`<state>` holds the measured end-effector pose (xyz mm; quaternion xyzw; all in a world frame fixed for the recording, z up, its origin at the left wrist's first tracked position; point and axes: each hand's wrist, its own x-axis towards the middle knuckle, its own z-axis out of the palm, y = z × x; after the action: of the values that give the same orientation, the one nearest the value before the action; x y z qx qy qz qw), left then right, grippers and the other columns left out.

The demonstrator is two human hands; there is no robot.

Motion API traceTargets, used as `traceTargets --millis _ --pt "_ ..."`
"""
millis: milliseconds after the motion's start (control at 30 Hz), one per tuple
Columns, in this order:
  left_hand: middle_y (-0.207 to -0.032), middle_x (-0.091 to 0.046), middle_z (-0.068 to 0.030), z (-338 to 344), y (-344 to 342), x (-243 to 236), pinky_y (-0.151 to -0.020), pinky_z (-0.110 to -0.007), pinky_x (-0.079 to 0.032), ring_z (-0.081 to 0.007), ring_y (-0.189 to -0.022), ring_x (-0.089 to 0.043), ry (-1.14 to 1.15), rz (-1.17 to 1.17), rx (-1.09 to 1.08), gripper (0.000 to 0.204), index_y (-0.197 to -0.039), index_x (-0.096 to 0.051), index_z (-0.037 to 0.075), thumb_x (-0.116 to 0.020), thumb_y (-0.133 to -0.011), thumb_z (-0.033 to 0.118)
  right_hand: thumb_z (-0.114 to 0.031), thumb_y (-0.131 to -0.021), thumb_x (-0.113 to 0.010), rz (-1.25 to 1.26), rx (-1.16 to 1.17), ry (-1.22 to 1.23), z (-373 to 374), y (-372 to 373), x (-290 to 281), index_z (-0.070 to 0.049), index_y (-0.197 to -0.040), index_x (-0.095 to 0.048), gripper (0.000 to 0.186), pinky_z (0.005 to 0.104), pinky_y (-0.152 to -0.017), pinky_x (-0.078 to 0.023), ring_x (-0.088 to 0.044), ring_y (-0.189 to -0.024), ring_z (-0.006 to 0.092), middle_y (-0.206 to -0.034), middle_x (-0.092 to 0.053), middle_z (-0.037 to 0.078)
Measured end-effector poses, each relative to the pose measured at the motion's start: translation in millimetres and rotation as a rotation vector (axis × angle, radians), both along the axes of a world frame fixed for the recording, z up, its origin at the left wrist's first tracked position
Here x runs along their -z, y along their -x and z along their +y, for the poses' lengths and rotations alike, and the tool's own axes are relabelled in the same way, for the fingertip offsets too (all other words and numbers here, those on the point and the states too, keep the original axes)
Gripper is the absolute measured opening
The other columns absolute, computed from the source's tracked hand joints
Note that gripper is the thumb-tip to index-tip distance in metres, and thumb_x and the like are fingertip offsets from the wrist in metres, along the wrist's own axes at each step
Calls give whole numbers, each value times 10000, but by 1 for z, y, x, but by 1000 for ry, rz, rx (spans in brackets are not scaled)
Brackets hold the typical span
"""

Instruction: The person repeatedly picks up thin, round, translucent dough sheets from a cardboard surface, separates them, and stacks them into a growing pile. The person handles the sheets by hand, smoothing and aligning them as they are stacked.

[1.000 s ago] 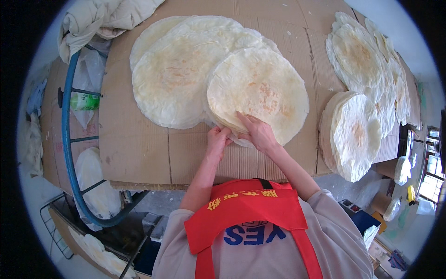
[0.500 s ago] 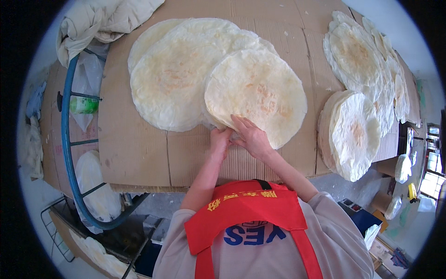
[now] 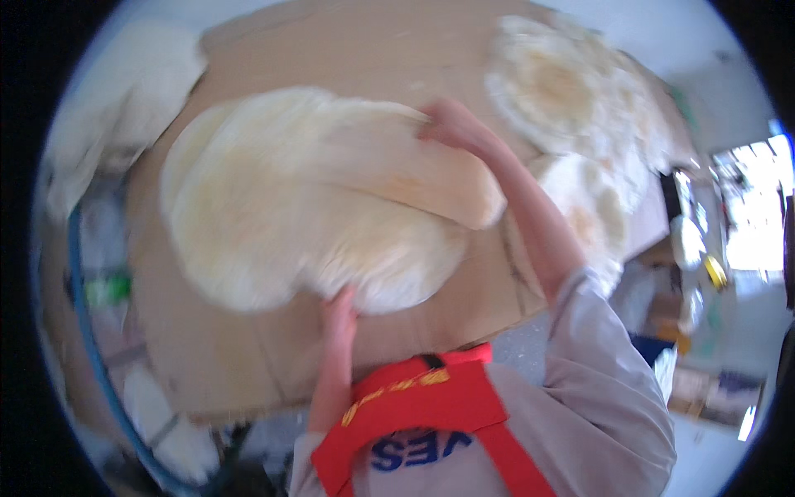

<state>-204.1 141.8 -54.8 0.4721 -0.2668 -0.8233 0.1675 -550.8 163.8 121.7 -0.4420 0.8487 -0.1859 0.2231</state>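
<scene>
Several thin, round, pale flatbreads with browned centers overlap on a cardboard-covered table. My right hand (image 3: 454,126) is closed on the far edge of the top flatbread (image 3: 406,170), which is partly lifted and folded over itself. My left hand (image 3: 339,305) pinches the near edge of a flatbread (image 3: 377,269) in the same pile; its fingers are blurred and partly hidden. Left of both hands lies a larger stack of flatbreads (image 3: 232,203).
More flatbreads (image 3: 555,87) lie in stacks at the right, one smaller stack (image 3: 584,207) close under my right forearm. A blue metal frame (image 3: 87,323) curves along the left edge of the cardboard (image 3: 224,356). Cream cloth (image 3: 132,91) is bunched at the far left.
My hands were together at the near edge of the top flatbread. My right hand has moved to its far edge, and the bread is now folded. The whole view has shifted and blurred.
</scene>
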Motion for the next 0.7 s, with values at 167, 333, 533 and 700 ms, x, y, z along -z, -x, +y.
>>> traceTargets --millis 167,333,533,700 --pt "-1018 -559 -91 -2 10 -20 -670 -367 -504 -213 -881 -568 13 -49 -4 344 -1082 -512 24 -597 -749 46 -174 -646 -582 462 12 177 -18 38 -129 -122 -909 -650 277 401 -676 -482 -601 -772 294 -815 -631 130" --pt "-1065 -541 -61 -4 2 -11 -681 -332 -486 -200 -910 -555 6 70 89 353 -1107 -495 73 -555 -764 18 -133 -676 -543 738 -18 215 -13 -4 -158 -113 -883 -646 232 399 -601 -463 -593 -710 315 -750 -618 133" --pt "-999 -566 -88 -16 -34 12 -744 -324 -455 -218 -887 -551 304 101 408 353 -1063 -504 9 -473 -720 -71 -43 -689 -501 437 -153 -5 13 -136 -31 -131 -1048 -502 370 420 -528 -426 -581 -700 305 -726 -573 108" --pt "-934 -584 -74 -6 -14 6 -698 -332 -485 -193 -857 -575 52 140 244 271 -996 -516 18 -500 -730 -28 -71 -700 -515 417 -237 151 67 -211 101 -68 -1055 -448 360 344 -546 -481 -586 -791 238 -860 -546 78"
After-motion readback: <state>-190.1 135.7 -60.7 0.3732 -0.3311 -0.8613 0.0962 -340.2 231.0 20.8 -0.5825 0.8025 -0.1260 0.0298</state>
